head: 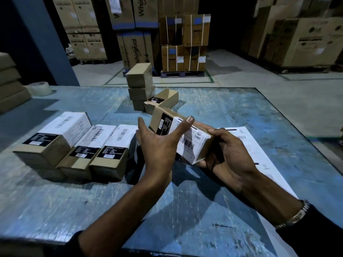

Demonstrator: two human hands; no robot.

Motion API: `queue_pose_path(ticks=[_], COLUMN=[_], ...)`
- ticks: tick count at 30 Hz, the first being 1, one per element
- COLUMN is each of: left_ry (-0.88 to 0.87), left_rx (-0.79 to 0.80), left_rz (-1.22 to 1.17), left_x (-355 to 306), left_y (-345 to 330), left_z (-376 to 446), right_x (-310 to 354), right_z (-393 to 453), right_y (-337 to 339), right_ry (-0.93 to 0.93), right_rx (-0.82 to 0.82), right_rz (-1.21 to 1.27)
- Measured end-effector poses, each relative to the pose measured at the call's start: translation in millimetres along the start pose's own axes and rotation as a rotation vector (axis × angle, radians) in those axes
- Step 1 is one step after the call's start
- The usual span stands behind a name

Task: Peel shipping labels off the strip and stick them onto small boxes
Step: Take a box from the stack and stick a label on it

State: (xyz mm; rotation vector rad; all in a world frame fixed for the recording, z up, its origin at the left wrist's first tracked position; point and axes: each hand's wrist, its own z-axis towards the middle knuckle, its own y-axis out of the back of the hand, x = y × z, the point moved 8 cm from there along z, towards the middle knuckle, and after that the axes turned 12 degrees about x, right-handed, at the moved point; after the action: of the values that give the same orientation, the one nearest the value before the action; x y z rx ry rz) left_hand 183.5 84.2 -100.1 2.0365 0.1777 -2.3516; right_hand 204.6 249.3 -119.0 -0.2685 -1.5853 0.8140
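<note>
Both my hands are up over the counter [55, 210]: right hand [232, 156] grips the small box [187, 134] with its white label [193, 143], left hand [157, 143] spread wide, thumb touching the box's top, three labelled boxes [78, 145] just left.

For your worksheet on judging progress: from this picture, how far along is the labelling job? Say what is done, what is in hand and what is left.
Done: three labelled boxes sit in a row on the table. In hand: the right hand grips a box whose white label the left hand smooths with its thumb. Left: the stacked plain boxes behind show no shipping label, and the label strip still lies on the table.
</note>
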Motion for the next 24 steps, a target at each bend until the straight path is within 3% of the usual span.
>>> queue_pose_path(ticks=[7, 10, 12, 16, 24], left_ry=[0.01, -0.127, -0.214, -0.188, -0.181], left_rx=[-0.047, 0.016, 0.133, 0.363, 0.359], left_rz=[-0.163, -0.007, 0.218, 0.388, 0.578], left_x=[-1.5, -18.2, -29.9, -27.6, -17.4], left_y=[-4.1, 1.6, -1.2, -8.4, 1.3], left_z=[-6.3, -4.4, -11.3, -25.9, -36.3], right_x=[-0.6, -8.0, -9.1, -7.6, -14.0], right_z=[-6.9, -7.6, -6.9, -6.4, -5.4], right_y=[-18.9, -21.9, -22.9, -14.8, -8.4], right_ry=[-0.025, -0.015, 0.007, -0.002, -0.065], right_rx=[0.193, 0.221, 0.24, 0.189, 0.16], right_rz=[-0.12, -0.21, -0.228, -0.182, -0.142])
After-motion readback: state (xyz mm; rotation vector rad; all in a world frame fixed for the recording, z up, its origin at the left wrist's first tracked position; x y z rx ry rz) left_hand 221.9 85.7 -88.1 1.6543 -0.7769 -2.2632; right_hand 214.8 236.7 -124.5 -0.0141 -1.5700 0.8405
